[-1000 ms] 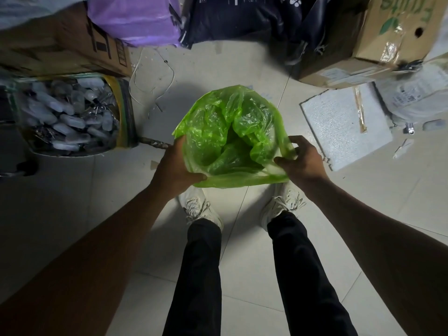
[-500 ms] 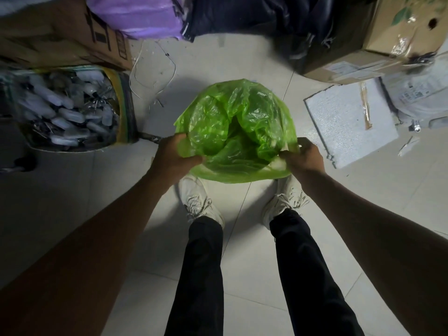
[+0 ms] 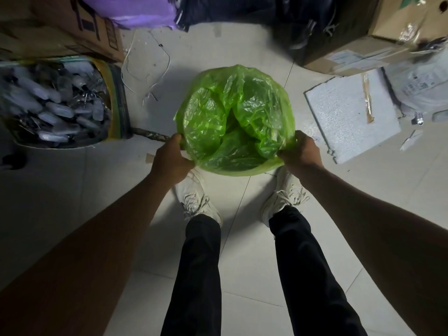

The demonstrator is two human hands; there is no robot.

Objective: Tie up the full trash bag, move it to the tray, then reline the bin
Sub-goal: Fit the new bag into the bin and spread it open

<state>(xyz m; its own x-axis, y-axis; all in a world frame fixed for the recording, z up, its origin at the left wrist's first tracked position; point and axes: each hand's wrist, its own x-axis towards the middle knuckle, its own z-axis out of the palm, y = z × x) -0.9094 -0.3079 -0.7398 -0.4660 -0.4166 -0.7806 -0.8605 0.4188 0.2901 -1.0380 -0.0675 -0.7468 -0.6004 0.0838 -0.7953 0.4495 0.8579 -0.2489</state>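
A translucent green trash bag is spread into a round opening on the tiled floor just beyond my feet, its film folded over a circular rim. The bin beneath is hidden by the plastic. My left hand grips the bag's edge at the near left side. My right hand pinches the edge at the near right side. Crumpled green film sags into the middle of the opening.
A box of pale bottles stands at the left, with cardboard boxes and a purple bag at the back. A white foam slab lies at the right. Loose wire lies behind the bag.
The bag has gone from a bunched, lifted shape to a wide round opening. Both hands moved apart and down along its edge, staying on the plastic.
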